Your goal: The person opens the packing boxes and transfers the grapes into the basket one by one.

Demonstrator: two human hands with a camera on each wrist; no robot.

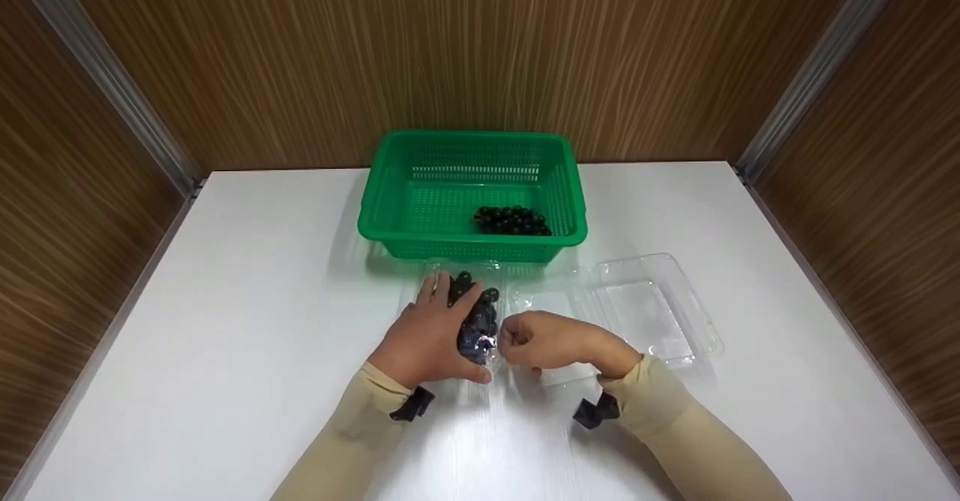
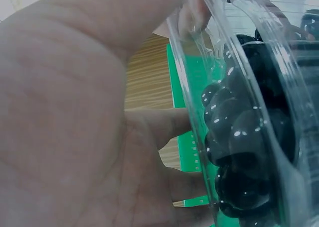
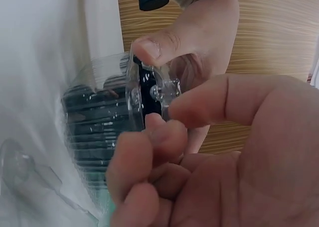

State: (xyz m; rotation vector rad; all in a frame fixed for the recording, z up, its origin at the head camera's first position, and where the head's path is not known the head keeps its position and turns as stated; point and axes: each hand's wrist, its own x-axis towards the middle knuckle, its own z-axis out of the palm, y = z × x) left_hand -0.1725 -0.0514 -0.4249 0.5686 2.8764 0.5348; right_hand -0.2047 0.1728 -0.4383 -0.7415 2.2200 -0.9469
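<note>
Nearest me are two forearms in pale beige sleeves [image 1: 705,441], angled in over the white table [image 1: 225,336], each with a small black device [image 1: 412,403] at the wrist. The left hand [image 1: 431,336] lies back upward on a clear plastic box [image 1: 491,270], fingers spread and pointing away from the body. It grips the box across, the thumb bent over the near rim and the fingers reaching along the left side and over the top.

The right hand [image 1: 547,340] is turned inward at a bent wrist, knuckles curled, thumb and fingertips brought together right at the box's right-hand edge; whether they pinch the plastic I can't tell. The box stands between the two hands, dark round grapes [image 1: 480,321] packed inside it and showing glossy through the clear walls.

Just beside the right hand, out to the right, another clear clamshell [image 1: 634,272] lies opened out flat on the tabletop, partly covered by that hand and wrist. Beyond the grape box sits a green basket [image 1: 427,240] with slotted sides, and a second dark bunch [image 1: 512,220] rests in its near right part. Farthest off, streaky brown wood-grain panels [image 1: 480,51] close in the back and both sides
</note>
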